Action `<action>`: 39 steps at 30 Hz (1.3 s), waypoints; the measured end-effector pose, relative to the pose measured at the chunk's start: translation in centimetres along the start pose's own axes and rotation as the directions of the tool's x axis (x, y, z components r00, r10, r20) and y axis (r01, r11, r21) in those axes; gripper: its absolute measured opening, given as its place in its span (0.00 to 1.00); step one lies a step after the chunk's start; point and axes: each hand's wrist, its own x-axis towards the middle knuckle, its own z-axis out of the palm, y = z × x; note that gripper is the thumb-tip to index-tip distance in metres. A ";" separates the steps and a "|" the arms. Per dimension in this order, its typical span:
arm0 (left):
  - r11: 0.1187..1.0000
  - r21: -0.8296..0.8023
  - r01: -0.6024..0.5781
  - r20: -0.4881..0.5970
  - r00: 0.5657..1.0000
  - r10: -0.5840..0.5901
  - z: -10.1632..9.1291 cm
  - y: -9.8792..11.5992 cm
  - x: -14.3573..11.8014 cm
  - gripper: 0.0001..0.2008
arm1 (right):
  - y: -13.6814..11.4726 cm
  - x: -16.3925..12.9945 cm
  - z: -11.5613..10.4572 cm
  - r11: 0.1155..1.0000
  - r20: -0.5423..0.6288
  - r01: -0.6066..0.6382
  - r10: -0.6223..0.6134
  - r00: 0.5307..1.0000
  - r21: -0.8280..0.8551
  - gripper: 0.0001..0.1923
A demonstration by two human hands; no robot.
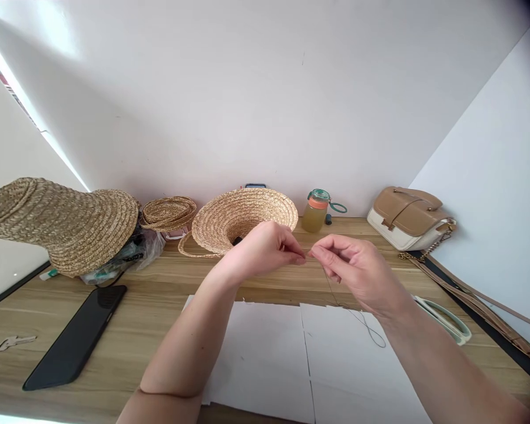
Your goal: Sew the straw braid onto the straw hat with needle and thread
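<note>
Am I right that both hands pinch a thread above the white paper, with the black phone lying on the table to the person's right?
Not quite: the head view shows the phone on the person's left. The left hand and right hand do pinch a thread above the white paper.

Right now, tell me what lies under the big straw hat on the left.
Under the big straw hat, crumpled clear plastic bags with dark contents stick out on the wooden table. Whatever sits deeper beneath the brim is covered.
</note>
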 end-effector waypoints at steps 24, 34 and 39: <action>0.835 -0.502 0.225 0.128 0.974 -0.186 1.8 0.5 0.7 0.16 | 1.1 -2.3 -3.3 0.993 -0.056 -0.087 0.092 0.994 0.079 0.26; 0.744 -0.610 0.273 0.201 0.961 -0.188 3.6 -0.2 1.4 0.16 | 1.4 -1.8 -2.6 0.994 -0.035 -0.064 0.067 0.997 0.083 0.14; 0.639 -0.692 0.336 0.283 0.940 -0.188 3.6 -0.1 1.6 0.17 | 1.2 -2.1 -3.2 0.996 -0.059 -0.042 0.048 0.997 0.083 0.13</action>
